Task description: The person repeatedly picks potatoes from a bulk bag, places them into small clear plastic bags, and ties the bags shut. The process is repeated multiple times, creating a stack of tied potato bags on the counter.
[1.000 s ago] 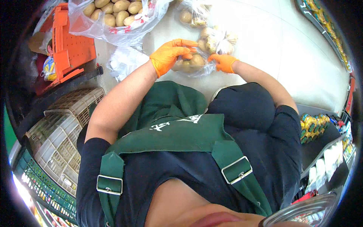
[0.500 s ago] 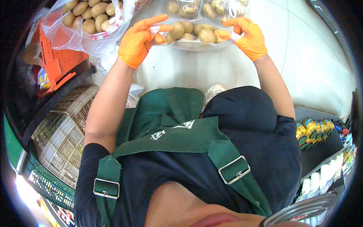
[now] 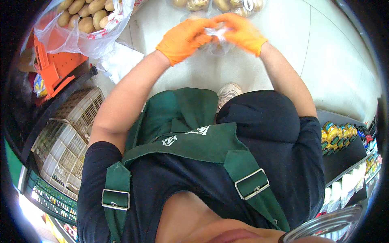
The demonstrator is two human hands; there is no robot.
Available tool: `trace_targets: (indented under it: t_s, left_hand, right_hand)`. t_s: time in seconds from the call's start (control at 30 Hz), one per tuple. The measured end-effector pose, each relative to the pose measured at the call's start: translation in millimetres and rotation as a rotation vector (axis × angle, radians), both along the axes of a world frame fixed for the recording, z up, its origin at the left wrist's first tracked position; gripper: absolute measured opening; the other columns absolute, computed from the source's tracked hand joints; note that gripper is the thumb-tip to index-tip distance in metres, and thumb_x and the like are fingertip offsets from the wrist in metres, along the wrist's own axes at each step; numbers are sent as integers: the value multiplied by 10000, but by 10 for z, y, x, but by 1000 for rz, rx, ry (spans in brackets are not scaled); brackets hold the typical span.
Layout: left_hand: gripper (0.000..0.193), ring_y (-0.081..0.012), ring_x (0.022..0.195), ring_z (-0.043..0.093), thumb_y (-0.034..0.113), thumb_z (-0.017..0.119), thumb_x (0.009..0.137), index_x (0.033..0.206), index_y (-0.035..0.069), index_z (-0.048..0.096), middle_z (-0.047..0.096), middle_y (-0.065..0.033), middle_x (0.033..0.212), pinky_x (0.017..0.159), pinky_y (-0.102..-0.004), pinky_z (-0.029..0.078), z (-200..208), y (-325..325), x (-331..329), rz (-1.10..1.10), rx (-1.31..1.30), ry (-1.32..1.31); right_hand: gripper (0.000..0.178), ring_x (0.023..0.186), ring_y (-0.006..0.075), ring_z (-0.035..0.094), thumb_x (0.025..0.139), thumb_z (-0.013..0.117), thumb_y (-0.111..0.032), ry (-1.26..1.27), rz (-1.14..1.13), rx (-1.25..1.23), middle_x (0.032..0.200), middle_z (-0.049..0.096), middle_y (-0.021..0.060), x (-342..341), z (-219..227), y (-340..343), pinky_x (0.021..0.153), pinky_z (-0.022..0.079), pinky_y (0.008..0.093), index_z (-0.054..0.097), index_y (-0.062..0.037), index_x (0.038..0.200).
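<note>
My two hands wear orange gloves and meet at the top of the view, over the pale floor. Between them is the gathered top of a see-through plastic bag (image 3: 219, 49). My left hand (image 3: 185, 39) is closed on one side of it, its fingers pinching the bunched film. My right hand (image 3: 242, 33), slightly blurred, grips the other side with its fingers bent inward. The gloves hide most of the bag and whatever lies in it. Just beyond stand two more see-through bags of potatoes (image 3: 197, 4), cut off by the upper edge.
A large open plastic bag of potatoes (image 3: 86, 25) is at upper left, beside an orange plastic crate (image 3: 54, 67). Beige crates (image 3: 65, 150) and a green basket (image 3: 48, 196) stand at left. Right of me is a shelf with yellow-packed goods (image 3: 338, 135).
My hands have come together from the bag's two sides and now grip its bunched top. Potatoes that showed between them are now mostly covered.
</note>
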State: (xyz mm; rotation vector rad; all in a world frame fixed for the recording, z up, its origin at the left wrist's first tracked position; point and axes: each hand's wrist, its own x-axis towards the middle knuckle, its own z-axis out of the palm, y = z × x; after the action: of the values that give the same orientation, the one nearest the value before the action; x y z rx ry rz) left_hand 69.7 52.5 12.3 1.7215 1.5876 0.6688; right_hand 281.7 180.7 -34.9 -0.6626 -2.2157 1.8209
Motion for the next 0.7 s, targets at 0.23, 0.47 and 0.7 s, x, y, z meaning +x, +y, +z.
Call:
trace_targets:
  t_s: [0.23, 0.47, 0.7]
  left_hand:
    - [138, -311, 964, 650, 131, 655, 817, 950, 124, 693, 673, -99, 949, 864, -425, 544, -345, -210, 50, -330, 136, 731]
    - [225, -289, 1210, 609, 52, 606, 851, 1041, 76, 724, 682, -112, 1192, 1028, -380, 501, -394, -408, 456, -452, -99, 461]
    - [473, -201, 1223, 605, 17, 514, 990, 1450, 126, 538, 648, -55, 1337, 1085, -309, 434, -222, -102, 439, 350, -451, -1154]
  right_hand:
    - [393, 832, 125, 568, 975, 635, -239, 124, 78, -899, 885, 662, 17, -31, -36, 59, 788, 474, 303, 650, 1, 1287]
    - [120, 630, 161, 505, 966, 559, -114, 81, -330, -1142, 781, 582, 59, -411, -326, 407, 579, 440, 281, 603, -3, 980]
    - [337, 497, 45, 464, 1039, 562, -201, -41, -288, -1043, 818, 647, -5, 171, -110, 24, 406, 275, 200, 631, -101, 1353]
